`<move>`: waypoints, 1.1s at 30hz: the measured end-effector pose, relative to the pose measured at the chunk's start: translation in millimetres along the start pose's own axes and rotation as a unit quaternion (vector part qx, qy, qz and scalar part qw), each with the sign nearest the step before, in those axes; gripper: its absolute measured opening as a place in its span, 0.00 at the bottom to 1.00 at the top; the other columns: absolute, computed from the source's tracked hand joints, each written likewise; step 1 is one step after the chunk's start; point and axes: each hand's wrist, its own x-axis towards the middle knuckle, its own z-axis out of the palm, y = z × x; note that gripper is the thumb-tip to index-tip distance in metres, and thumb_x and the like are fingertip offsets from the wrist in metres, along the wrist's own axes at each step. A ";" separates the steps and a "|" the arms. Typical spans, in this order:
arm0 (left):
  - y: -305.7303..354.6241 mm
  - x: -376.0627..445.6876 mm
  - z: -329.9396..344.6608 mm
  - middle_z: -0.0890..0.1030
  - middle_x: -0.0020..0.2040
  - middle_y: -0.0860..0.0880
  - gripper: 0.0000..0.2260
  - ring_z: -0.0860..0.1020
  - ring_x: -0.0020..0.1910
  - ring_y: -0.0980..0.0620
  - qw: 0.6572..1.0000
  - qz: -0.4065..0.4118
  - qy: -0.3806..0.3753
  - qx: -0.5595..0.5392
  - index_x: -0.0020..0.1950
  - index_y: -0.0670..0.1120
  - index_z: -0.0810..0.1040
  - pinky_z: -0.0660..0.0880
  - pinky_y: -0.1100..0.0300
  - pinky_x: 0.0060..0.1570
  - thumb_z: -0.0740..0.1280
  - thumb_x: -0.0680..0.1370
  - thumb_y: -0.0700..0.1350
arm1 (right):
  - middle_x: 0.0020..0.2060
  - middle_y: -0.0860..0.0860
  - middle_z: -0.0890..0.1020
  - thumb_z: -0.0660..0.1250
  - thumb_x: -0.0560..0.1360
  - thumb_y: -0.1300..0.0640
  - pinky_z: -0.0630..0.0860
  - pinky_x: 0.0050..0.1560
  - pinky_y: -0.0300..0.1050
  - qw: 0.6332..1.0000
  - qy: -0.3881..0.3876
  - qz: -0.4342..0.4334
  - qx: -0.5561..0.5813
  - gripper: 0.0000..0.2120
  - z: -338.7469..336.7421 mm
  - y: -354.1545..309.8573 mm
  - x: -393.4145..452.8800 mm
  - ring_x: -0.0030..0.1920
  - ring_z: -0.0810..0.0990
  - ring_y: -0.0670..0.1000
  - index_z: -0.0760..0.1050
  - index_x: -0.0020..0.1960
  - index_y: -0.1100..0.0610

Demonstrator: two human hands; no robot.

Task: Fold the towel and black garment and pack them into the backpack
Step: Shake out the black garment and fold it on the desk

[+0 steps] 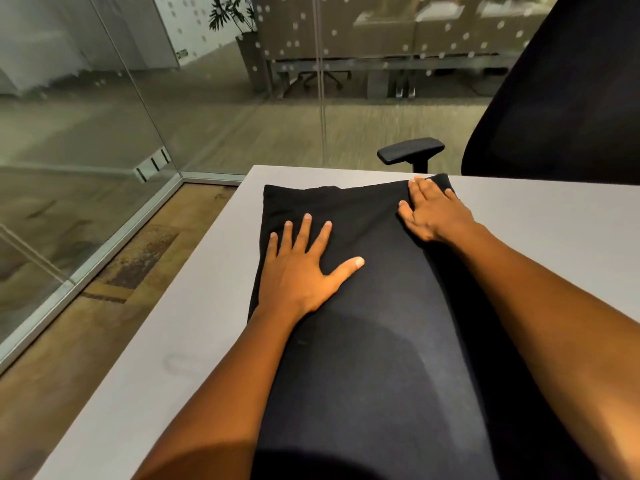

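Dim warm indoor light, soft shadow across the garment near the camera, hazy reflections on the glass wall beyond it, blurred background, wide-angle bending at edges

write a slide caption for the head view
Both open hands, left and right, press the black fabric garment flat on the grey table.

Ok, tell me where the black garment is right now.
In the head view the black garment lies flat on the grey table, centre frame, under both open hands, near the office chair.
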 end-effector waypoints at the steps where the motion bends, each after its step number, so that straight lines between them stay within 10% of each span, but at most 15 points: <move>1: 0.7 1.0 -0.1 0.41 0.78 0.53 0.37 0.40 0.77 0.48 1.000 -0.002 -0.002 0.002 0.76 0.60 0.44 0.39 0.48 0.75 0.45 0.71 0.74 | 0.78 0.53 0.45 0.42 0.81 0.45 0.44 0.76 0.53 1.000 -0.007 0.007 -0.004 0.30 -2.2 0.5 0.9 0.77 0.43 0.50 0.42 0.78 0.59; 9: 0.5 5.7 0.0 0.41 0.78 0.54 0.23 0.41 0.76 0.42 0.999 0.005 -0.015 0.044 0.76 0.60 0.43 0.39 0.44 0.74 0.41 0.81 0.58 | 0.78 0.51 0.43 0.43 0.82 0.48 0.40 0.75 0.52 0.985 0.048 -0.162 0.037 0.27 6.0 -88.7 -72.6 0.77 0.41 0.51 0.42 0.78 0.56; 18: 1.2 10.2 1.9 0.42 0.78 0.51 0.29 0.40 0.76 0.46 0.999 -0.027 -0.022 0.037 0.77 0.53 0.43 0.37 0.47 0.73 0.42 0.79 0.64 | 0.78 0.52 0.46 0.41 0.79 0.37 0.41 0.76 0.54 0.999 0.027 0.034 0.020 0.34 11.4 -8.8 -42.8 0.77 0.43 0.53 0.44 0.78 0.56; 27: 27.0 -83.7 -11.0 0.42 0.78 0.44 0.25 0.41 0.77 0.46 1.000 0.012 -0.020 -0.017 0.77 0.47 0.45 0.38 0.51 0.73 0.47 0.82 0.53 | 0.78 0.52 0.43 0.31 0.75 0.38 0.39 0.76 0.52 0.992 0.061 -0.098 0.057 0.35 26.4 -89.3 -177.0 0.77 0.39 0.53 0.42 0.78 0.53; 33: 16.5 -111.3 1.9 0.48 0.78 0.45 0.34 0.45 0.77 0.47 0.999 -0.013 0.038 0.007 0.77 0.44 0.49 0.39 0.52 0.74 0.36 0.76 0.63 | 0.78 0.50 0.46 0.33 0.74 0.35 0.41 0.76 0.52 0.997 0.067 0.025 0.028 0.38 31.3 -26.9 -189.7 0.77 0.43 0.51 0.44 0.78 0.54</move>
